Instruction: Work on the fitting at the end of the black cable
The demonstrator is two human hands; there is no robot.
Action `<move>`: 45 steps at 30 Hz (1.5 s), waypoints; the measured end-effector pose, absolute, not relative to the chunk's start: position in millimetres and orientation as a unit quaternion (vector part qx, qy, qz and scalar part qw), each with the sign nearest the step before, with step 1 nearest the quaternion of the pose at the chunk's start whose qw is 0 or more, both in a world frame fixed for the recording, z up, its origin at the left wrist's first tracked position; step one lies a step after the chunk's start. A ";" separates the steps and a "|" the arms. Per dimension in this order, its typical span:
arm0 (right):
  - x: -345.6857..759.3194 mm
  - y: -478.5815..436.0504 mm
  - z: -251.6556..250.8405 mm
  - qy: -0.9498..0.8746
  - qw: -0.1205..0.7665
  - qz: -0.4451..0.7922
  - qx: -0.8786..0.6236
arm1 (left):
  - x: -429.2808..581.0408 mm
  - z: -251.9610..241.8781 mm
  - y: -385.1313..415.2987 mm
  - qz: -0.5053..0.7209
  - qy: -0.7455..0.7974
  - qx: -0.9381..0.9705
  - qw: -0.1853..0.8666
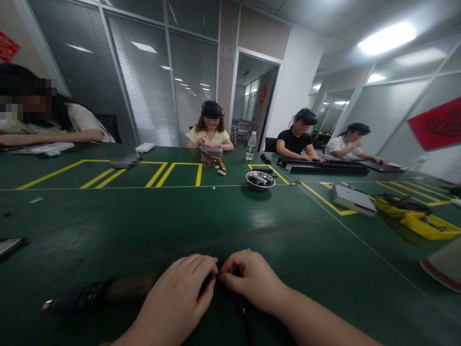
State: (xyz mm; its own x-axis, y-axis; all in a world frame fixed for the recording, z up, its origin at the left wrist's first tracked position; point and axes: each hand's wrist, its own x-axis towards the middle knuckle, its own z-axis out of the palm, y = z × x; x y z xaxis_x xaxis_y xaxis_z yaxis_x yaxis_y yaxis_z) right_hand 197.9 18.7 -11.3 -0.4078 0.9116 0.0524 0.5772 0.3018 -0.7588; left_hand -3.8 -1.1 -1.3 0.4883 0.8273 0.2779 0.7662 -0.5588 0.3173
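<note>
The left hand point(180, 293) and right hand point(252, 281) met fingertip to fingertip, both pinched closed on a small dark piece too hidden to identify. From under the left hand, the nearer of the 2, a long dark object point(108, 290) lay leftward across the green table point(288, 230). Well beyond stood 1 metal bowl point(260, 179).

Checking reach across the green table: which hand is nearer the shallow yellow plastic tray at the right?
Right. The right hand is left of the shallow yellow plastic tray and closer to the camera, well apart; the left hand sits farther left, beside it.
</note>
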 end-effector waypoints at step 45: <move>198.2 19.0 -11.5 -0.765 0.249 0.347 -0.482 | -3.8 -4.1 -0.1 0.203 0.457 0.863 0.067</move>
State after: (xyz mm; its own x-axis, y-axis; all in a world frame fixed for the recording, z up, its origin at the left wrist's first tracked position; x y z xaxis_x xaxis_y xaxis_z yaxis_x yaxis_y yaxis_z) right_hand 198.2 19.0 -11.5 -0.4109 0.9105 0.0460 0.5651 0.2939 -0.7709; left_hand -3.8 -0.1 -4.1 0.4992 0.8166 0.2898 0.7621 -0.5729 0.3016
